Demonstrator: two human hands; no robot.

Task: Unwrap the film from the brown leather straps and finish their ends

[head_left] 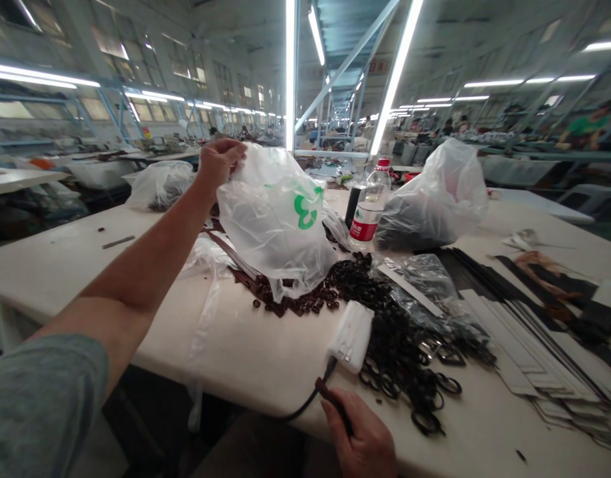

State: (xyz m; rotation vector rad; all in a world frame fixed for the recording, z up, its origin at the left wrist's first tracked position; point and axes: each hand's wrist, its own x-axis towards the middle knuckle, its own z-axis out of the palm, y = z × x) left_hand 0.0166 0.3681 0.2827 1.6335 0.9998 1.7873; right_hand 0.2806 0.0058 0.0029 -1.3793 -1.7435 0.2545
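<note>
My left hand (pixel 222 159) reaches far over the table, its fingers pinched on the top edge of a thin white plastic bag (pixel 270 229) with a green print. The bag is lifted and bulging above a pile of small dark brown loops (pixel 305 304). Close to the front edge, my right hand (pixel 362 435) is closed around a short dark brown strip (pixel 334 398), whose end sticks out past the thumb. Just beyond that hand lies a white power bank (pixel 352 335) with a black cable plugged in. Black rings (pixel 385 378) are heaped beside it.
A red-capped plastic bottle (pixel 370 206) stands behind the heap, next to a filled clear bag (pixel 435 199). Stacked pale strips (pixel 529 358) cover the right side. Another bag (pixel 161 186) sits at the back left, near a thin metal strip (pixel 119 242).
</note>
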